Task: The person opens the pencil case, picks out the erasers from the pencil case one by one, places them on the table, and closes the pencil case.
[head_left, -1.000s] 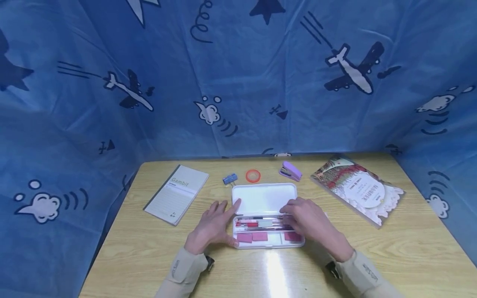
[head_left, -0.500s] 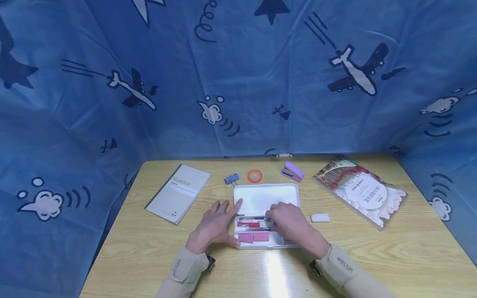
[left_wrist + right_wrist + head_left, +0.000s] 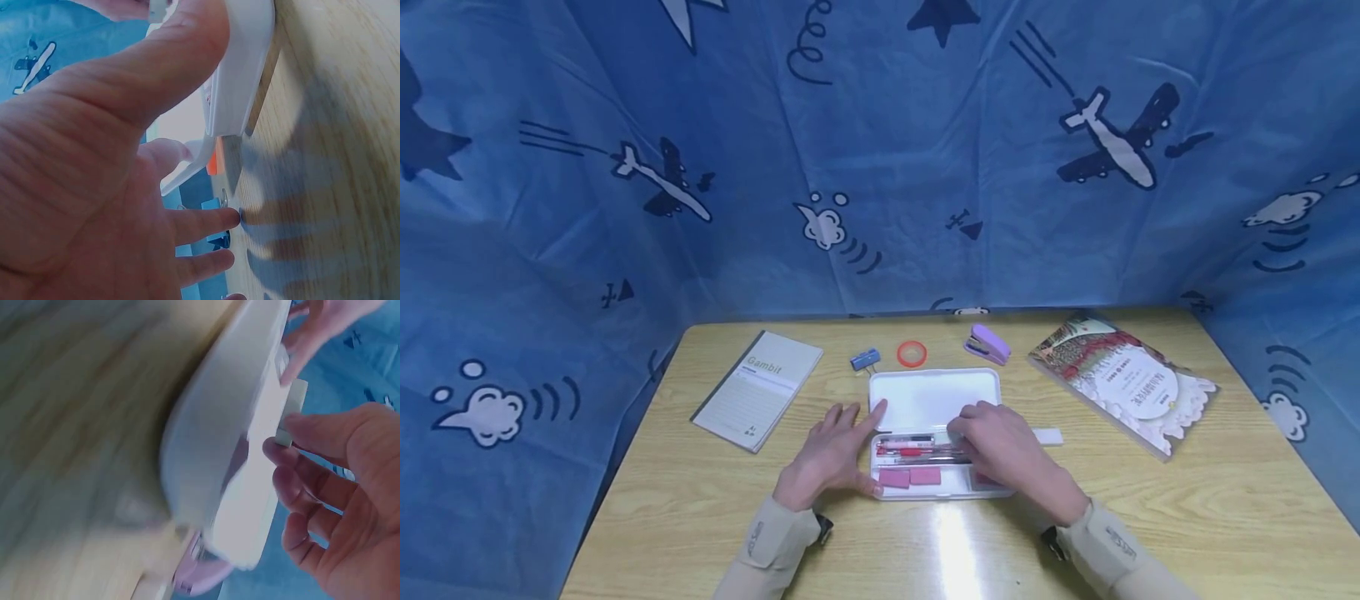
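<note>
An open white pencil case point(image 3: 951, 492) lies on the table with its lid point(image 3: 934, 398) folded back. Pens point(image 3: 917, 452) fill its long compartment, and two pink erasers point(image 3: 893, 478) sit side by side in the front one; another pink eraser point(image 3: 982, 478) is partly covered at the right end. My left hand point(image 3: 827, 458) spreads its fingers at the case's left end, thumb at the front corner and index finger over the lid's edge. Above the right part of the pens, my right hand point(image 3: 1003, 446) pinches a pale eraser point(image 3: 295, 403) between thumb and index finger.
A white eraser point(image 3: 1048, 436) lies right of the case. Behind stand a blue binder clip point(image 3: 865, 359), an orange-red tape roll point(image 3: 912, 353) and a purple stapler point(image 3: 987, 344). A notebook point(image 3: 758, 392) is at left, a picture-covered book point(image 3: 1123, 383) at right.
My right hand moved left into the pen compartment, took hold of the pale eraser lying on the pens, then drew back a little right with it. My left hand stayed in place.
</note>
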A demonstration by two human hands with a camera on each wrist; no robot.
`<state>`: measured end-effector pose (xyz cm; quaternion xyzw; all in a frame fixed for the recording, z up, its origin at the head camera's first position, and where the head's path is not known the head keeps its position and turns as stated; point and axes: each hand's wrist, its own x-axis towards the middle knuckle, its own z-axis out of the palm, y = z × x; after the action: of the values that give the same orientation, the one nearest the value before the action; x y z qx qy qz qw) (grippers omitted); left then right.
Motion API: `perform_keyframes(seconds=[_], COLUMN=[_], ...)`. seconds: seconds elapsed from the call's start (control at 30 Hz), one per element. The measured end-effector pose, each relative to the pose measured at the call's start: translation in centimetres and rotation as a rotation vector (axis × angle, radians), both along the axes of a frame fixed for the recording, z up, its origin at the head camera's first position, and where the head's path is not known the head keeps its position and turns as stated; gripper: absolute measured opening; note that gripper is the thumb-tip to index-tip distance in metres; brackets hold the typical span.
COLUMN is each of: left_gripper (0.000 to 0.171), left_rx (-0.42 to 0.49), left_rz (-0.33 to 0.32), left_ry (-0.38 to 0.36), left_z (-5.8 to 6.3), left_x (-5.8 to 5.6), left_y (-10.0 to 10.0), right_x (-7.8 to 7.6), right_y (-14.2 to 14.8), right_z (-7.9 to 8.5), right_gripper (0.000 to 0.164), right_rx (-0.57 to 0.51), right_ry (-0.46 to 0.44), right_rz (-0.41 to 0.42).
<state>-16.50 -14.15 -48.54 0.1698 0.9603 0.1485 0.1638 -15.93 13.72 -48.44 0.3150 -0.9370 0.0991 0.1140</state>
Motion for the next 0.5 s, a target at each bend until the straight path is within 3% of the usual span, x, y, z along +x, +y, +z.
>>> perform_keyframes(seconds=[0.33, 0.5], left_gripper=[0.133, 0.132], left_rx=[-0.002, 0.002], left_rz=[-0.012, -0.015], left_ry=[0.009, 0.012], left_z=[0.1, -0.1], left_x=[0.0, 0.0], left_y=[0.0, -0.1], right_x=[0.1, 0.4], right_y=[7.6, 11.0], right_z=[0.4, 0.9], right_gripper=[0.025, 0.024], right_rx=[-0.091, -0.082], right_ry=[0.082, 0.054], right_rz=[-0.122, -0.192])
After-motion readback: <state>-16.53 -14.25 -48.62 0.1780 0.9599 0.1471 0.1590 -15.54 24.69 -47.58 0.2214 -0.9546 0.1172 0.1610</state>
